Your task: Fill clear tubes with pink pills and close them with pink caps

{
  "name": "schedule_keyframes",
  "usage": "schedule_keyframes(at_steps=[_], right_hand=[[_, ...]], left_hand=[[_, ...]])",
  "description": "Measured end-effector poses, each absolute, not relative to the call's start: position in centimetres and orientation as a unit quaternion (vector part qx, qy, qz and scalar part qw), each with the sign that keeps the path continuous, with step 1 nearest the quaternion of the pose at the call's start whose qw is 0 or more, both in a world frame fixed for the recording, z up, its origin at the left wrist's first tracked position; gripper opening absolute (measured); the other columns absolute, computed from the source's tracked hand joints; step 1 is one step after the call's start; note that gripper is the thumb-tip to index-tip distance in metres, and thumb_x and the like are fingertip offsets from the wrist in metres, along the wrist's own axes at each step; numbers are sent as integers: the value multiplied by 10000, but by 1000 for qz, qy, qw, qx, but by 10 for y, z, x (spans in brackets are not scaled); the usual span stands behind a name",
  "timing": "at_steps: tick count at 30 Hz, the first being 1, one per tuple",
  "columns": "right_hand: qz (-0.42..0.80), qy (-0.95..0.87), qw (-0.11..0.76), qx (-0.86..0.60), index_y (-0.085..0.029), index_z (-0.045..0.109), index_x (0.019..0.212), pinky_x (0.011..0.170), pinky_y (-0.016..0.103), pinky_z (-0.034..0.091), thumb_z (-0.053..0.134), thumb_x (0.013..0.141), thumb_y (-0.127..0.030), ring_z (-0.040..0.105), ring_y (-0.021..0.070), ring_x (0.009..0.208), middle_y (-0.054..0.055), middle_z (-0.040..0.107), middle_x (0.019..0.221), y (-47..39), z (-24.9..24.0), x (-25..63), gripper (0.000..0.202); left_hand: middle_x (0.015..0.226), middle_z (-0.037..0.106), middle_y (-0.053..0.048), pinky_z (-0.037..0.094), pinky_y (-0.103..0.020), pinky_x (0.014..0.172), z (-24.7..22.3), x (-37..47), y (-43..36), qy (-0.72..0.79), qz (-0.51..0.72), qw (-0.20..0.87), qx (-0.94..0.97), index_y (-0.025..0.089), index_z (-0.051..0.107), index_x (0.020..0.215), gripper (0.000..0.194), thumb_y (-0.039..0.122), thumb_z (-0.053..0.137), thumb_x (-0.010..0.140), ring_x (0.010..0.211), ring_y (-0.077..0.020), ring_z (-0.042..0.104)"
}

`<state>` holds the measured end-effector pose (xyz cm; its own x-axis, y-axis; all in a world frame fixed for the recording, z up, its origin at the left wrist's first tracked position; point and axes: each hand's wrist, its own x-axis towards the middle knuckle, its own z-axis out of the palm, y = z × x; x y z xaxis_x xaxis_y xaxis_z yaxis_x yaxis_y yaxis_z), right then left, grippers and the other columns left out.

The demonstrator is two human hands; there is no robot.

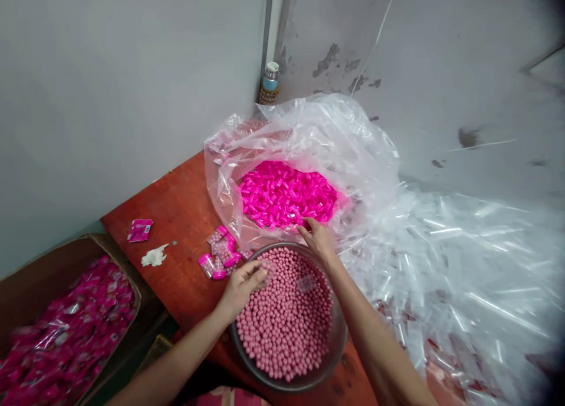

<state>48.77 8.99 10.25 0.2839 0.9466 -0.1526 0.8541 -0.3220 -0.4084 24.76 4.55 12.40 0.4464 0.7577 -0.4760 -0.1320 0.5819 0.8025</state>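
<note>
A round metal bowl (289,384) stands before me, filled with small pink beads (282,329). Over its left side, my left hand (243,285) is closed around a small clear jar (267,272) with pink beads showing through it; the fingers partly cover the jar. Another clear jar (306,283) lies on the beads. At the bowl's far rim, my right hand (318,240) has thumb and fingertips bent together beside a heap of bright pink caps (286,194); whatever they pinch is too small to make out. The caps lie in a large clear plastic bag (362,141).
Several capped jars (220,253) lie left of the bowl on the reddish table (176,200), near a pink packet (140,230) and white scraps (154,255). A carton (132,276) of pink packets sits lower left. Clear plastic (468,259) spreads right; a flask (271,76) stands in the corner.
</note>
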Motion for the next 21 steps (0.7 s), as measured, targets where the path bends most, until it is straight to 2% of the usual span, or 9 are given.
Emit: schedule_keyframes(at_steps=[3, 6, 8, 12, 15, 18, 21], right_hand=[[205, -622, 222, -722, -185, 538, 1080, 702, 277, 419, 454, 804, -323, 564, 172, 786, 54, 617, 904, 57, 127, 485, 320], [219, -669, 254, -663, -215, 562, 1067, 715, 311, 426, 481, 789, -274, 544, 184, 791, 64, 592, 898, 23, 152, 477, 296], [244, -674, 277, -640, -225, 582, 1035, 727, 322, 425, 508, 775, -266, 535, 188, 799, 66, 583, 892, 2, 166, 469, 273], [346, -544, 426, -635, -217, 586, 964, 726, 318, 440, 582, 734, -304, 544, 175, 776, 43, 604, 867, -34, 179, 454, 246], [392, -427, 523, -625, -199, 583, 930, 766, 334, 442, 585, 732, -326, 552, 182, 826, 40, 609, 891, -56, 176, 448, 236], [379, -409, 537, -633, -201, 561, 988, 799, 355, 435, 511, 789, -334, 550, 189, 881, 50, 606, 940, -74, 179, 448, 244], [294, -510, 461, -664, -225, 535, 1061, 827, 363, 420, 487, 811, -316, 538, 198, 925, 60, 595, 986, -86, 190, 450, 270]], left_hand=[[1059, 611, -79, 488, -311, 775, 137, 259, 51, 420, 322, 763, 372, 170, 599, 998, 332, 345, 597, 715, 942, -192, 571], [1244, 490, -75, 452, -327, 846, 152, 270, 51, 397, 352, 741, 412, 195, 600, 1018, 340, 348, 592, 715, 1075, -220, 499], [1285, 448, -66, 421, -326, 885, 160, 276, 46, 387, 358, 723, 446, 195, 614, 997, 314, 336, 592, 716, 1121, -226, 459], [1054, 617, -87, 438, -329, 838, 165, 285, 22, 361, 313, 745, 465, 147, 617, 975, 317, 340, 580, 726, 962, -210, 562], [940, 650, -80, 459, -316, 783, 166, 290, 0, 343, 279, 767, 465, 129, 616, 955, 316, 348, 571, 732, 864, -196, 592], [937, 649, -74, 459, -301, 778, 167, 292, -14, 339, 272, 756, 489, 130, 615, 948, 295, 336, 556, 744, 870, -193, 588], [920, 656, -56, 455, -294, 783, 169, 292, -17, 345, 277, 708, 551, 154, 625, 943, 259, 310, 542, 753, 862, -186, 591]])
